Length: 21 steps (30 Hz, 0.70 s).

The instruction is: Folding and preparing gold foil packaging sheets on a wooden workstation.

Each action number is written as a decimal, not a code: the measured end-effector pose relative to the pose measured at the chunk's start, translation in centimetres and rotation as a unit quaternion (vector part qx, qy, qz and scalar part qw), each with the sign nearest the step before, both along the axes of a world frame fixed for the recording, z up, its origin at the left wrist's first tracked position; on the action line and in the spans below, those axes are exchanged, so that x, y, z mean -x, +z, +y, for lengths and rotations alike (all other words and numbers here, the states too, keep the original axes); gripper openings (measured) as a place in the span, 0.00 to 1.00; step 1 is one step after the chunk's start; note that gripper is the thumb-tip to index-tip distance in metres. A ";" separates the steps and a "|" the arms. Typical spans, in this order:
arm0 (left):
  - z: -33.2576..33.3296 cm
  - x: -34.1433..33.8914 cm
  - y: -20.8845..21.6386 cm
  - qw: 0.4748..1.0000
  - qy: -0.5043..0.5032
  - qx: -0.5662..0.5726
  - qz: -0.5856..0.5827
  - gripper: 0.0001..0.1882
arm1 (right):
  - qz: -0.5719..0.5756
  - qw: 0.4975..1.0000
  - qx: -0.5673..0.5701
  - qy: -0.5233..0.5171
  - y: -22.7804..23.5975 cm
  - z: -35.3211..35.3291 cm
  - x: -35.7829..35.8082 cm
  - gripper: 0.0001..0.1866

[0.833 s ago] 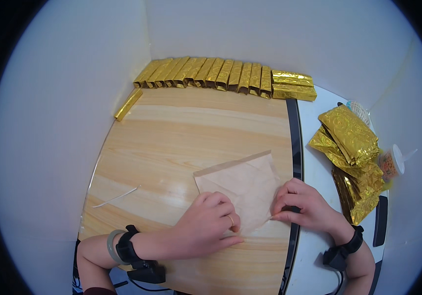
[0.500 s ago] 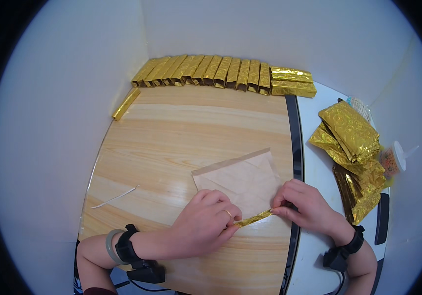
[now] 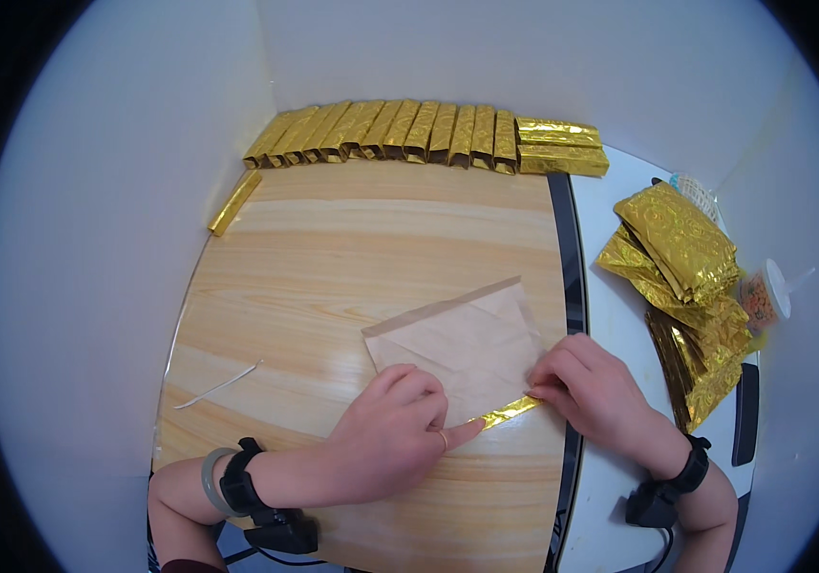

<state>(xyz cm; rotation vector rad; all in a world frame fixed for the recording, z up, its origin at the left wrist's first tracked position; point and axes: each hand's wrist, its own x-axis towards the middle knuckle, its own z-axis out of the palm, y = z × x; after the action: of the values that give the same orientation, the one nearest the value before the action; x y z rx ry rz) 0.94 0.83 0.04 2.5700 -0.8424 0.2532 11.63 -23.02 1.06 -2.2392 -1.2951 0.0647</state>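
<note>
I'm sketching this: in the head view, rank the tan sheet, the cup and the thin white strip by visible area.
1. Tan sheet, clearly largest
2. Cup
3. Thin white strip, long but very narrow

Wide downward view from the head

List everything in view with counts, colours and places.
paper sheet: one, brownish with gold fold, front, right of centre
folded packets: about twelve, gold, back row
flat packets: count unclear, gold, row's right end
thin roll: one, gold, left edge
string: one, white, left
foil sheets: uncounted pile, gold, right
cup: one, white and orange, beside pile
mesh thing: one, whitish, behind pile
tables: two, wood-coloured and white, centre and right
walls: three, whitish, left, back, right
wrist straps: two, black, both wrists
bracelet: one, grey-green, left wrist
ring: one, gold, left finger
left hand: one, bare, index finger on fold
right hand: one, bare, fold's right end
</note>
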 end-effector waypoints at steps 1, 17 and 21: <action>0.1 0.0 0.0 1.000 0.002 -0.001 0.000 0.15 | -0.082 0.997 0.013 -0.005 0.3 0.0 0.1 0.07; 0.7 0.2 0.9 0.996 0.012 -0.082 -0.043 0.21 | -0.218 0.953 0.209 -0.015 1.2 -0.2 6.8 0.33; 0.8 0.5 1.9 0.994 0.012 -0.100 -0.044 0.18 | -0.234 0.946 0.221 -0.039 1.2 -0.2 6.5 0.36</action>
<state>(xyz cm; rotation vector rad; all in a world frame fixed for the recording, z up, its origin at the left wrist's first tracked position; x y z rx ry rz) 0.49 1.60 1.95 2.7735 -0.9094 0.3059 5.17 -23.19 2.23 -2.8074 -1.5484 -0.2460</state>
